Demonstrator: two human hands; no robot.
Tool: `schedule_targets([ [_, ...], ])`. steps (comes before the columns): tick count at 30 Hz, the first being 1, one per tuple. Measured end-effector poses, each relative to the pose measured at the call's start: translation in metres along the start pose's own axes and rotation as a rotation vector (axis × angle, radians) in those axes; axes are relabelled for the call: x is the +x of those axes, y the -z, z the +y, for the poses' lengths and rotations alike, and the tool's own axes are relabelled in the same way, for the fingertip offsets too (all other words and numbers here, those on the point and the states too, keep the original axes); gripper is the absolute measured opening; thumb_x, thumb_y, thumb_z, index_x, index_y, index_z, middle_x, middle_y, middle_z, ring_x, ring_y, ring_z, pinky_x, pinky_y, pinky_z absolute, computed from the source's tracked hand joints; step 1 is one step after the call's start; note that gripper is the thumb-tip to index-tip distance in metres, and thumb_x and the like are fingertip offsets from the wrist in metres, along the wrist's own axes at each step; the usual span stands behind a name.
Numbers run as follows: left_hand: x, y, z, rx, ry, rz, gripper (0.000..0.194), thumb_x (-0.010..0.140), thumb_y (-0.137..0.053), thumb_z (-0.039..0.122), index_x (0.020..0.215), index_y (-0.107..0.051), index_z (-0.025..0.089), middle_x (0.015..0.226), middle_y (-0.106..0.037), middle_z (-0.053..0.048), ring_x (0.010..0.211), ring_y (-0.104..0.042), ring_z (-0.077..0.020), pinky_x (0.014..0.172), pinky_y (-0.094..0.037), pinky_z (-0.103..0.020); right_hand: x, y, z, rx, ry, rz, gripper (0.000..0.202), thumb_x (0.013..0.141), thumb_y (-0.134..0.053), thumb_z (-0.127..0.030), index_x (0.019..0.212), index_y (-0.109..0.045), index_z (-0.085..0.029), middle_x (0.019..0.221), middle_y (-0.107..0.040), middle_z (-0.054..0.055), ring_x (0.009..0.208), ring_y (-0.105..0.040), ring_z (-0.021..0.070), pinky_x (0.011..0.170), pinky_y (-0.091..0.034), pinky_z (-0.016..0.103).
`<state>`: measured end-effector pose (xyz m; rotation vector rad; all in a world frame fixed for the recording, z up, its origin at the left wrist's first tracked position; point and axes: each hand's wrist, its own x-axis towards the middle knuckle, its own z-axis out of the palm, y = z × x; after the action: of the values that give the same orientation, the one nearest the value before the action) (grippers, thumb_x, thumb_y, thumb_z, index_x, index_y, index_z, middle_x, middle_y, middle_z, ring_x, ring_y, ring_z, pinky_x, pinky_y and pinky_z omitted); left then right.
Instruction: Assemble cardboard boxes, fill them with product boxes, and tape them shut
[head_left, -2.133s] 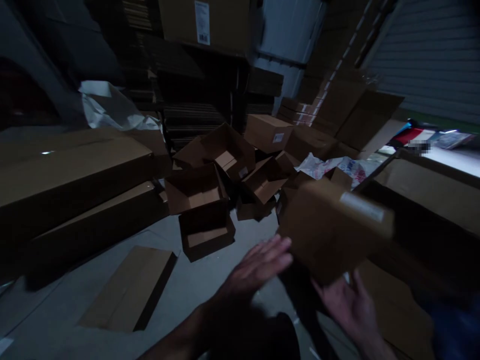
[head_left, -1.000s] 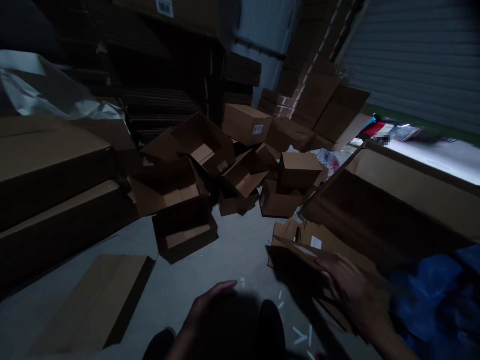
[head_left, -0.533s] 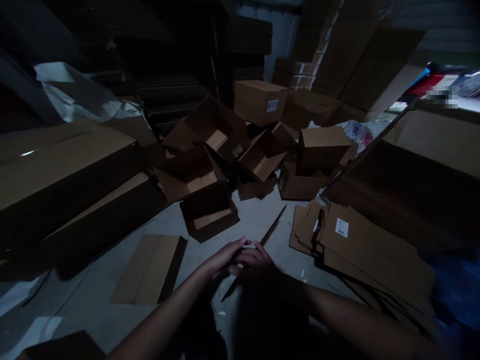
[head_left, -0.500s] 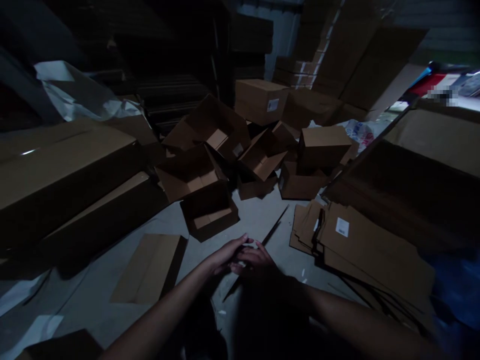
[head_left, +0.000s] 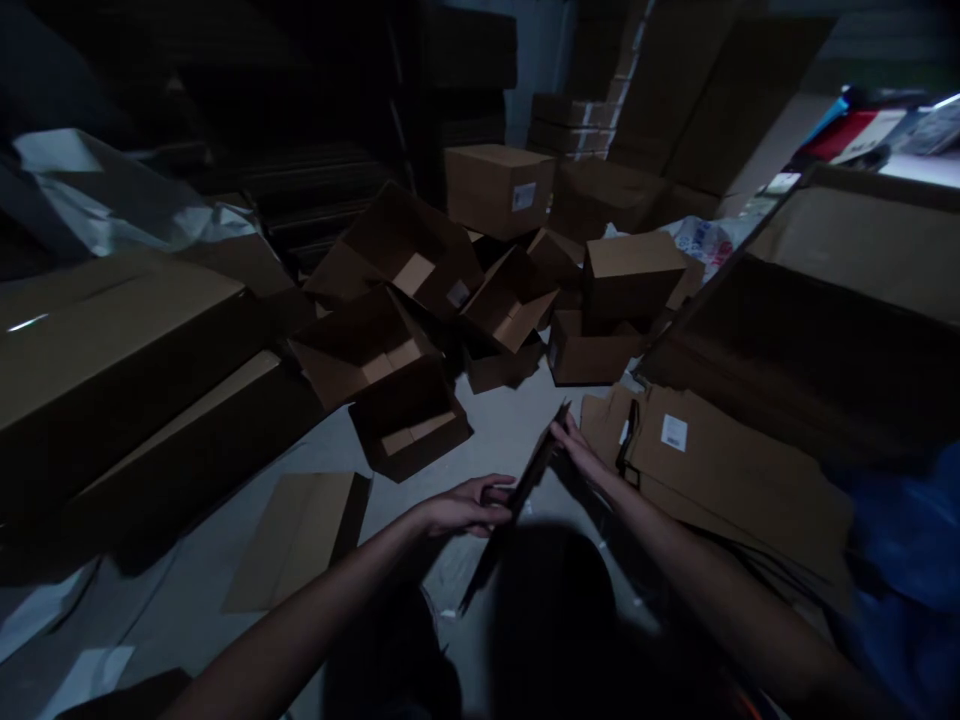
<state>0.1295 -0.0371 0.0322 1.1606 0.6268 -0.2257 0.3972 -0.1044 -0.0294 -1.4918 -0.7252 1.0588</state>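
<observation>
While right grip (head_left: 574, 446) pinches cardboard sheet (head_left: 531, 478); left grip (head_left: 461, 508), half-curled, touches it

No text readable: blurred labels (head_left: 674, 433) on flattened cardboard (head_left: 739, 482), boxes (head_left: 484, 190); blurred print (head_left: 721, 250) on bag (head_left: 690, 236).

Dim storeroom full of cardboard boxes (head_left: 484, 200) and flat cartons (head_left: 735, 485)

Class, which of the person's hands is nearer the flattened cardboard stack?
Right. The right hand is by the left edge of the flattened cardboard stack; the left hand is farther left, across the thin cardboard piece.
</observation>
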Motion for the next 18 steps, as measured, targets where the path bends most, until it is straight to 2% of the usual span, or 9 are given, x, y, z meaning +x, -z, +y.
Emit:
schedule_targets([
  [2,-0.009,0.009,0.004,0.031,-0.029,0.058,0.083,0.075,-0.085,0.046,0.149,-0.051,0.030,0.121,-0.057,-0.005,0.085,-0.057,-0.0119,0.067,-0.045,-0.023,0.000,0.003,-0.004,-0.071,0.034,-0.054,0.079,0.084,-0.061,-0.064,0.153,-0.039,-0.032,0.145,-0.062,0.006,0.131,-0.061,0.0247,0.110,-0.052,0.041],
  [4,-0.018,0.016,0.012,0.207,-0.093,0.203,0.072,0.082,-0.075,0.042,0.148,-0.054,0.022,0.097,-0.060,-0.001,0.077,-0.055,-0.0129,0.064,-0.043,-0.023,-0.002,0.011,-0.016,-0.242,0.068,-0.093,0.067,0.089,-0.057,-0.048,0.152,-0.042,-0.028,0.131,-0.070,0.006,0.114,-0.068,0.0229,0.101,-0.055,0.038],
  [6,-0.026,0.018,0.020,0.483,-0.154,0.423,0.057,0.086,-0.064,0.034,0.140,-0.063,0.016,0.076,-0.058,0.002,0.069,-0.055,-0.0143,0.065,-0.043,-0.025,-0.004,0.020,-0.033,-0.418,0.089,-0.085,0.064,0.084,-0.057,-0.032,0.147,-0.050,-0.024,0.119,-0.071,0.007,0.105,-0.068,0.0237,0.097,-0.055,0.039],
  [8,-0.034,0.016,0.024,0.717,-0.160,0.670,0.052,0.087,-0.056,0.028,0.137,-0.067,0.017,0.071,-0.060,0.001,0.066,-0.058,-0.0164,0.069,-0.045,-0.028,-0.010,0.026,-0.049,-0.513,0.100,-0.046,0.062,0.076,-0.061,-0.023,0.138,-0.059,-0.020,0.116,-0.067,0.009,0.108,-0.064,0.0264,0.102,-0.050,0.041],
  [10,-0.038,0.013,0.022,0.861,-0.146,0.903,0.059,0.087,-0.054,0.027,0.145,-0.059,0.021,0.088,-0.069,-0.003,0.076,-0.066,-0.0208,0.076,-0.050,-0.032,-0.021,0.023,-0.062,-0.722,0.123,-0.029,0.053,0.077,-0.063,-0.022,0.130,-0.065,-0.019,0.119,-0.062,0.011,0.110,-0.063,0.0286,0.103,-0.047,0.041],
  [12,-0.036,0.011,0.014,0.946,-0.212,1.066,0.071,0.084,-0.055,0.024,0.154,-0.046,0.019,0.118,-0.068,-0.012,0.101,-0.068,-0.0277,0.090,-0.054,-0.040,-0.037,0.011,-0.070,-1.003,0.149,-0.021,0.044,0.086,-0.058,-0.025,0.130,-0.064,-0.020,0.121,-0.060,0.012,0.105,-0.065,0.0285,0.096,-0.048,0.040],
  [13,-0.033,0.010,0.009,0.973,-0.275,1.117,0.076,0.082,-0.055,0.021,0.157,-0.041,0.017,0.133,-0.062,-0.016,0.117,-0.064,-0.0310,0.100,-0.052,-0.045,-0.046,0.003,-0.071,-1.134,0.160,-0.022,0.043,0.091,-0.053,-0.026,0.133,-0.062,-0.020,0.122,-0.059,0.013,0.100,-0.066,0.0278,0.091,-0.049,0.040],
  [15,-0.025,0.007,0.002,1.011,-0.411,1.180,0.082,0.078,-0.055,0.015,0.157,-0.036,0.013,0.153,-0.045,-0.021,0.143,-0.045,-0.0353,0.116,-0.041,-0.052,-0.063,-0.016,-0.070,-1.304,0.146,-0.058,0.045,0.098,-0.045,-0.026,0.142,-0.054,-0.020,0.126,-0.059,0.015,0.095,-0.068,0.0274,0.085,-0.049,0.039],
  [18,-0.008,-0.001,0.002,1.127,-0.514,1.206,0.083,0.075,-0.058,0.013,0.156,-0.036,0.014,0.166,-0.030,-0.019,0.158,-0.019,-0.0361,0.128,-0.021,-0.058,-0.081,-0.037,-0.066,-1.401,0.056,-0.271,0.041,0.101,-0.047,-0.039,0.135,-0.061,-0.019,0.133,-0.057,0.018,0.099,-0.069,0.0299,0.085,-0.050,0.041],
])
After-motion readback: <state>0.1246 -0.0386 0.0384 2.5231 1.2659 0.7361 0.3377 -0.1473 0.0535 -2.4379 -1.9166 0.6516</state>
